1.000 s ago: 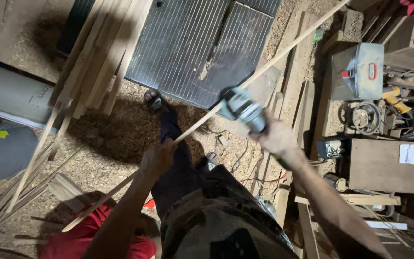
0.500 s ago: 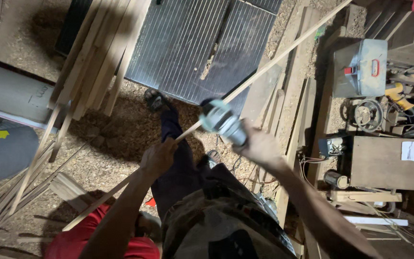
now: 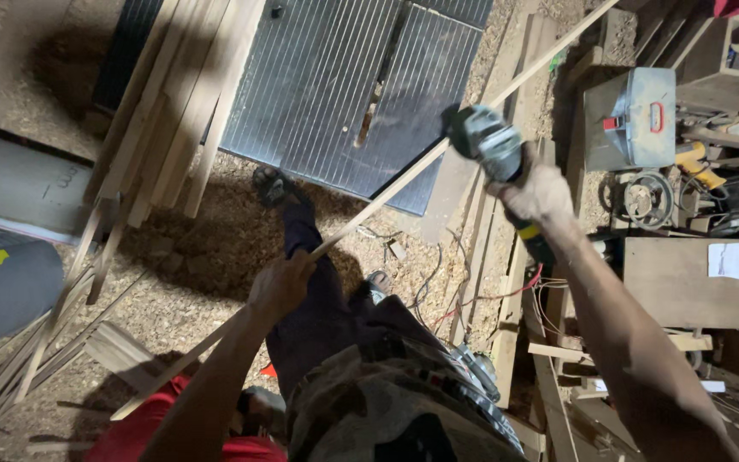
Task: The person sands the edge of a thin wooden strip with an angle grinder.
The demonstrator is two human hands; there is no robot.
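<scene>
Above the sawdust-covered floor (image 3: 181, 291), the left hand (image 3: 280, 287) is wrapping its fingers shut around a long thin pale wooden strip (image 3: 404, 181), while the right hand (image 3: 540, 195) is clenching a grey handheld angle grinder (image 3: 485, 141) against it — the slender strip could flex, snap or kick under the disc.

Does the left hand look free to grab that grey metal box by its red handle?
Probably not as things stand. The left hand is closed round the long wooden strip, and the box sits far over on the right, beyond the right hand gripping the grinder.
</scene>
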